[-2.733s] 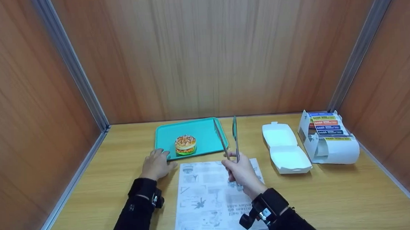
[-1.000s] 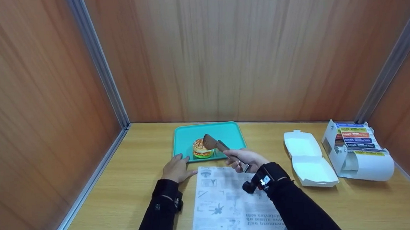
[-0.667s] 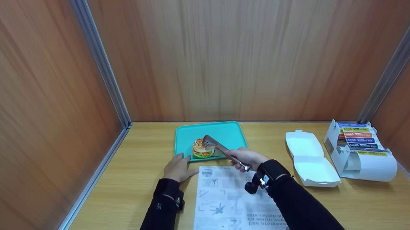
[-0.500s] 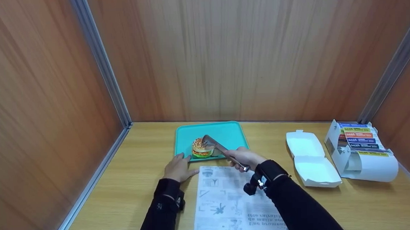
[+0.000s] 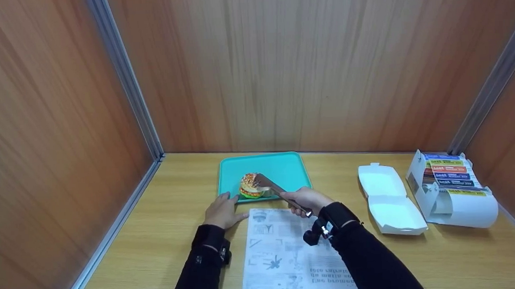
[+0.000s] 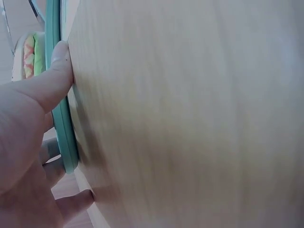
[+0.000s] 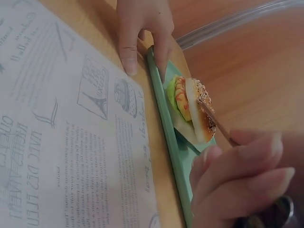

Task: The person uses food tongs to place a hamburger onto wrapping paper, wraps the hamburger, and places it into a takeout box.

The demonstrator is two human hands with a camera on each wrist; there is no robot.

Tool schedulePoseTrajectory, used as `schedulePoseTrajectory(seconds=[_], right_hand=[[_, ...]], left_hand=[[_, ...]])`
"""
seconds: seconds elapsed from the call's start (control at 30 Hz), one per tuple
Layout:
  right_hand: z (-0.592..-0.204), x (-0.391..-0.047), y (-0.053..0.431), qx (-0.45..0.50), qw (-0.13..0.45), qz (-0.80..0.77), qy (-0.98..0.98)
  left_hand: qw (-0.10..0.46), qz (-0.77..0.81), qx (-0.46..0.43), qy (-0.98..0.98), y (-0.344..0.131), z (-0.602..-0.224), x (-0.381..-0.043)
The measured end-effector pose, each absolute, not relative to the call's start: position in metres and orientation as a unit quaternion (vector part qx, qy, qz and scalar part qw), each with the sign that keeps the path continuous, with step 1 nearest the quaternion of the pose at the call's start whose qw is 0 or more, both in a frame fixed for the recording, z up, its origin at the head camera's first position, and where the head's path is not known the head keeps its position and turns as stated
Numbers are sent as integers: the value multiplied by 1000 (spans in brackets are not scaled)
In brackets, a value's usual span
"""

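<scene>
A toy hamburger with a sesame bun sits on a turquoise tray, near its front left. My right hand grips metal tongs, slanted down to the left with their tips at the hamburger's right side. In the right wrist view one arm of the tongs lies against the bun; the other arm is mostly hidden. My left hand rests at the tray's front left corner with its fingers extended. In the left wrist view its thumb lies along the tray's rim.
Printed newspaper-style paper lies flat in front of the tray. To the right stands an opened white clamshell box, and beyond it a white dispenser with coloured labels. Wooden panels close in the table's back and sides.
The tongs, held upright and spread apart earlier, have come down left onto the hamburger. The hamburger has shifted slightly left on the tray. My left hand has stayed at the tray's corner.
</scene>
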State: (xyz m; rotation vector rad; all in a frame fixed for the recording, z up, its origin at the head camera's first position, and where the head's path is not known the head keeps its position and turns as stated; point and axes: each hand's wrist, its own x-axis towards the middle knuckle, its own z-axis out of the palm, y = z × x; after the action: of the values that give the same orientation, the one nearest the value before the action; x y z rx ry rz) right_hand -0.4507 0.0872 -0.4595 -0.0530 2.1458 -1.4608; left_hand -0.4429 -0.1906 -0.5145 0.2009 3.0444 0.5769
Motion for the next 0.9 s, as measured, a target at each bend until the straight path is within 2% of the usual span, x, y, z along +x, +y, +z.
schedulePoseTrajectory(seconds=[0.43, 0.67, 0.9], right_hand=[[-467, -451, 96, -10, 267, -581, 769], [-460, -448, 120, -32, 265, -583, 767], [-444, -428, 154, -55, 261, -561, 784]], left_hand=[[25, 197, 64, 978, -191, -513, -442], [23, 196, 66, 978, -192, -515, -443], [27, 188, 69, 979, -192, -512, -445]])
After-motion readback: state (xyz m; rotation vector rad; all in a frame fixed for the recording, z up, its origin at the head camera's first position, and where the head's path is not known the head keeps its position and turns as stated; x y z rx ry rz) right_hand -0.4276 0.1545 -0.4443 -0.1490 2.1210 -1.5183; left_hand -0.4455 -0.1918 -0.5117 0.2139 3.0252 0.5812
